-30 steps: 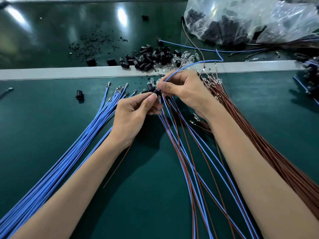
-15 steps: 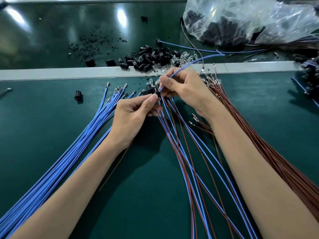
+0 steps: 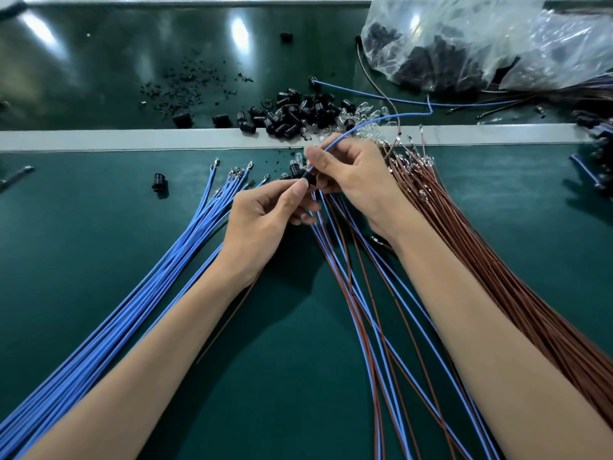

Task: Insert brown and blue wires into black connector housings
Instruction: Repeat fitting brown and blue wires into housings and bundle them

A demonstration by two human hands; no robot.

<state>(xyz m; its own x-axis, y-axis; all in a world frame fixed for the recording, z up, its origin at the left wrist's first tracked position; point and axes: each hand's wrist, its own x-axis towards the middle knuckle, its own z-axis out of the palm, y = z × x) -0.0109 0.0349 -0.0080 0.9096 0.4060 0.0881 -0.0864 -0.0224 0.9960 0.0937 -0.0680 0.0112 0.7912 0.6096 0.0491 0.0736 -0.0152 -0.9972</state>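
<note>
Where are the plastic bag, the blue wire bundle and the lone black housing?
plastic bag (image 3: 481,38): head view, crinkled clear side.
blue wire bundle (image 3: 132,313): head view, mid-length.
lone black housing (image 3: 160,182): head view, its body.

Green bench: blue wires, brown wires, black housings, bag.

2 bare forearms are seen, ending in the left hand and right hand; fingernails are trimmed short.

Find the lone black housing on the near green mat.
Head view, left side: the housing sits on the green mat, left of the blue wires, below the white strip.
</note>
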